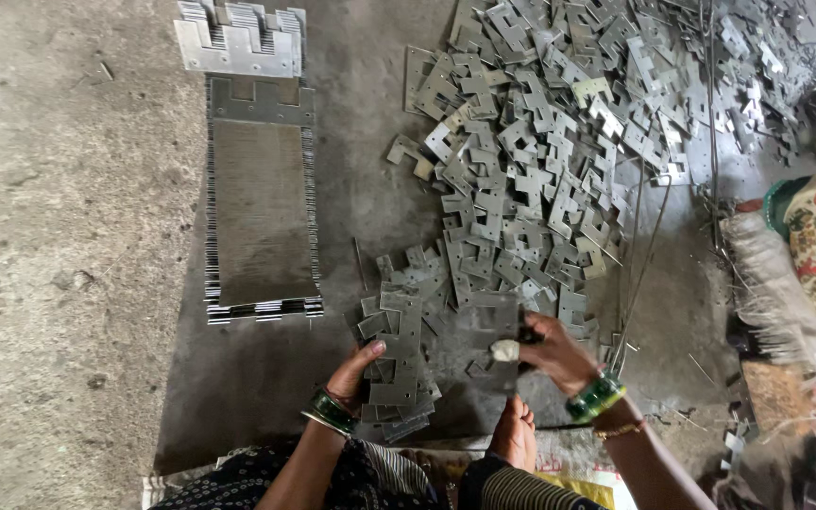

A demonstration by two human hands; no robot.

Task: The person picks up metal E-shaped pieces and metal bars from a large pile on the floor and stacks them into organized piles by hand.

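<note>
Between both hands [356, 373] [559, 354], stacked plates [399, 364] run lengthwise away.

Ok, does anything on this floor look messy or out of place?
Mostly the loose heap of metal plates, lying at all angles. By contrast, the long stack on the left is neatly lined up. Thin wires stray across the heap's right edge. The left hand and right hand both hold plates.

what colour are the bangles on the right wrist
Green, with a thin gold-coloured bracelet beside them; the head view shows the bangles clearly, just behind the right hand.
</note>
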